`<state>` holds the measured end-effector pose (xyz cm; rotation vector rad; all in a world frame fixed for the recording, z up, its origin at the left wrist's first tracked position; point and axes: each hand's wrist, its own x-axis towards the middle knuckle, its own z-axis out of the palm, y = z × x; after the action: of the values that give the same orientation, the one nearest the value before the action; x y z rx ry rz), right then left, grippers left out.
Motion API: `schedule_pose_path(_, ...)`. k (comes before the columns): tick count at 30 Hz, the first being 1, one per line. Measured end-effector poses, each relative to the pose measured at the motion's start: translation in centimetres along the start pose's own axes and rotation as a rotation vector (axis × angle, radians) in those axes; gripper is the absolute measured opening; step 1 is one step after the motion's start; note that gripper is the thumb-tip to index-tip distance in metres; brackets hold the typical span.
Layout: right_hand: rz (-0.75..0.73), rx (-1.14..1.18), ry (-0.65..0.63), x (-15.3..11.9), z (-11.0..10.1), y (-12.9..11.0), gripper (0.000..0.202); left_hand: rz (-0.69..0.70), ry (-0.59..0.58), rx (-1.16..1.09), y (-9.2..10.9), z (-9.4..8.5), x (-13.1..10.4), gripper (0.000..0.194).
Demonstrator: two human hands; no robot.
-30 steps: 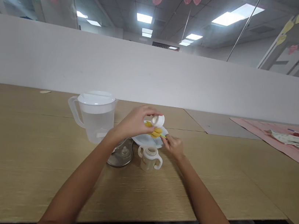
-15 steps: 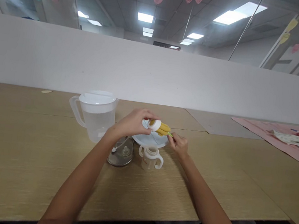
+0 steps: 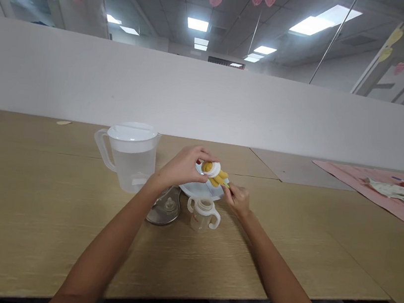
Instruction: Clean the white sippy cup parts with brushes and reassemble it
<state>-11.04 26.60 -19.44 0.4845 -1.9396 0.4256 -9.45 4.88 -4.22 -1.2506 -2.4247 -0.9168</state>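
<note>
My left hand (image 3: 185, 163) pinches a white bottle collar ring (image 3: 216, 169) between thumb and fingers. Through that ring runs the yellow sponge head of a bottle brush (image 3: 220, 178), bulging out on both sides. My right hand (image 3: 238, 200) is closed around the brush's thin green handle. Both hands are above a pale basin (image 3: 196, 190). Just in front stands a clear baby bottle (image 3: 201, 220) with two white handles, upright and without a top. A clear nipple (image 3: 169, 204) lies on a steel tray (image 3: 162, 217) beside it, partly covered by my left forearm.
A clear lidded pitcher (image 3: 129, 161) holding water stands left of my left hand. At the far right, a pink cloth (image 3: 356, 179) has patterned fabric on it. A small beige piece (image 3: 63, 122) lies at the back left. A white wall (image 3: 201, 101) borders the table's back.
The sponge head has gone further left through the ring, so more yellow shows on the near-left side. My right hand has shifted slightly left with the handle.
</note>
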Motion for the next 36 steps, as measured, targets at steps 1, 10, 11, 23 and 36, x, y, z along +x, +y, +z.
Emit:
schedule_pose_path(1, 0.012, 0.011, 0.013, -0.1, 0.0, 0.0, 0.047, -0.001, -0.009, -0.003, 0.0, 0.1, 0.0, 0.049)
schedule_pose_path(10, 0.130, 0.212, -0.005, 0.0, 0.4, -0.2, 0.040, 0.063, -0.092, -0.154, 1.1, -0.2, -0.3, 0.045)
schedule_pose_path(11, 0.114, 0.209, -0.004, -0.1, 0.4, -0.2, 0.040, 0.077, -0.092, -0.179, 1.2, -0.3, -0.4, 0.045)
schedule_pose_path(23, -0.139, -0.079, 0.125, 0.1, -0.4, 0.8, 0.038, -0.063, -0.068, 0.042, 3.0, -2.6, -1.5, 0.036)
schedule_pose_path(36, -0.121, -0.104, 0.148, 0.0, -0.3, 2.1, 0.035, -0.692, -0.690, 0.548, -0.5, 0.4, -0.5, 0.020)
